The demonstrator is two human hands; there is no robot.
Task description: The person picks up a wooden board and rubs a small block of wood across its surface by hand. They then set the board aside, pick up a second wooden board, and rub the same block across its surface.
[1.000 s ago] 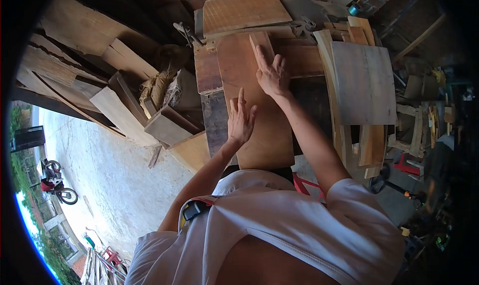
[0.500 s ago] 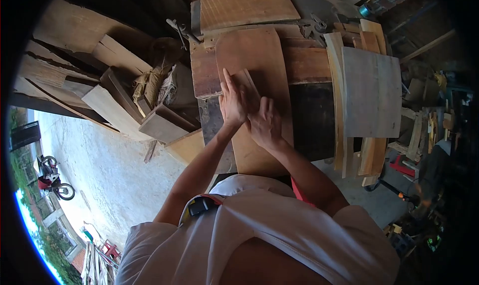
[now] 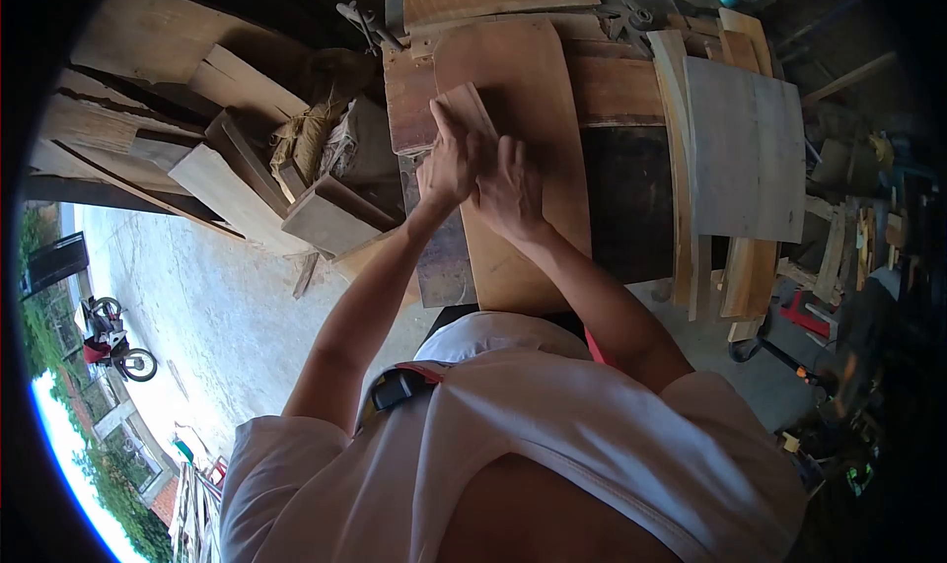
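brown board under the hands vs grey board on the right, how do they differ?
The brown board is reddish, narrow, rounded at its far end; the grey board is pale, wider, square-cornered. The left hand, right hand and a small wood piece sit on the brown board; no hand touches the grey board. Both lie flat.

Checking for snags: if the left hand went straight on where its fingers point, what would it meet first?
The small block, which the left hand seems to touch; beyond it, bare board.
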